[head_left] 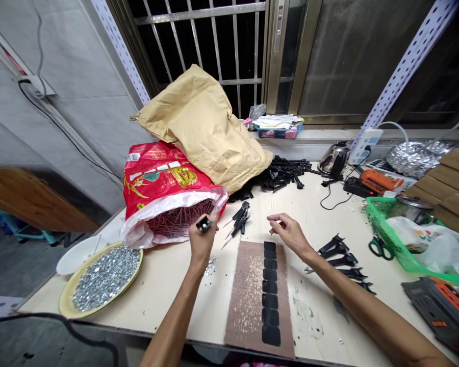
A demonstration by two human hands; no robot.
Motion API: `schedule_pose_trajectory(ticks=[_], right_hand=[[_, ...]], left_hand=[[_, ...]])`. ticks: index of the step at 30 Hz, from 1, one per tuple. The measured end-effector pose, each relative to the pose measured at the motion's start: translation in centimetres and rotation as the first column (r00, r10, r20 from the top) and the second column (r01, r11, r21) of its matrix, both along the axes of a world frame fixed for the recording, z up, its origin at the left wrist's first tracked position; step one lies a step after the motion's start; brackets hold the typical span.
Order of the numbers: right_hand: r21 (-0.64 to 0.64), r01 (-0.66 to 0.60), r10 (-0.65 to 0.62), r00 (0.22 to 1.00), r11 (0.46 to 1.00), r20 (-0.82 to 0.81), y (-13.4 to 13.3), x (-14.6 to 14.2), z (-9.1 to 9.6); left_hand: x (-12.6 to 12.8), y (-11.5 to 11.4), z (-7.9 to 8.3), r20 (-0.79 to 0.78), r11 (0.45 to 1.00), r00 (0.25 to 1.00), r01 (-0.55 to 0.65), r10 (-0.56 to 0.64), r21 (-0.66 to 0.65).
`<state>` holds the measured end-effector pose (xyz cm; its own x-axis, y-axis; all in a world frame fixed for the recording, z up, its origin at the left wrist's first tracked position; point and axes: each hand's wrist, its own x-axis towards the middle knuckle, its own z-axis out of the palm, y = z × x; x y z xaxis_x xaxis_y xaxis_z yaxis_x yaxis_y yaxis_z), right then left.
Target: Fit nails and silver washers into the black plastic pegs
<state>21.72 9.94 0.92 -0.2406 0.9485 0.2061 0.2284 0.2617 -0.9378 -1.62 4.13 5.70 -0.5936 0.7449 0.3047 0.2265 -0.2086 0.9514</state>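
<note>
My left hand (202,238) is closed on a small black part (204,224), held up just in front of the open mouth of a red and white sack (164,183) full of thin reddish rods. My right hand (289,230) hovers over the table with fingers loosely curled in a pinch; what they hold, if anything, is too small to make out. Below both hands lies a brown board (248,300) carrying a column of several black pads (270,288). A few black clips with pins (240,219) lie between the hands.
A yellow plate (69,299) of small silver pieces sits front left, beside a white dish (74,256). A tan paper sack (204,125) leans behind. Black parts (281,176) are heaped at the back; more black clips (340,255), scissors (378,246) and a green basket (382,214) lie right.
</note>
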Motion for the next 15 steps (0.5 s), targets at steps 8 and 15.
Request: schedule_pose_trajectory(ticks=[8,15], right_hand=[[-0.074,-0.120,0.123,0.991,0.990,0.042,-2.6,-1.9,-0.4],[-0.236,-0.273,0.277,0.961,0.933,-0.019,-5.3,-4.4,0.1]], left_hand=[[-0.4,-0.3,0.5,0.371,0.993,0.926,0.024,-0.065,0.115],[-0.5,-1.6,-0.2,0.341,0.999,0.940,-0.010,-0.002,0.032]])
